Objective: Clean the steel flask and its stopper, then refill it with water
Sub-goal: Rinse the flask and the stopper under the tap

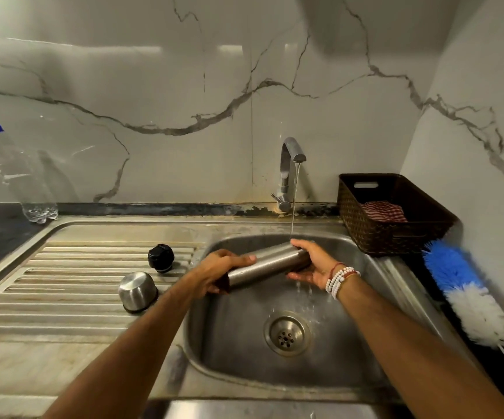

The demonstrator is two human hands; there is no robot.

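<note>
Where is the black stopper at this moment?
In the head view, the black stopper sits on the draining board, left of the sink basin, just behind the steel cup.

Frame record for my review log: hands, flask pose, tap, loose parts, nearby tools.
left hand: grips the near end of the cylindrical brushed-steel flask
right hand: holds its far end
flask pose: roughly horizontal over the steel sink basin
chrome tap: running, stream falls at the right hand
black round stopper: on the ribbed drainboard
steel cup lid: on the drainboard, nearer than the stopper
blue-and-white bottle brush: lying right of the sink
</note>
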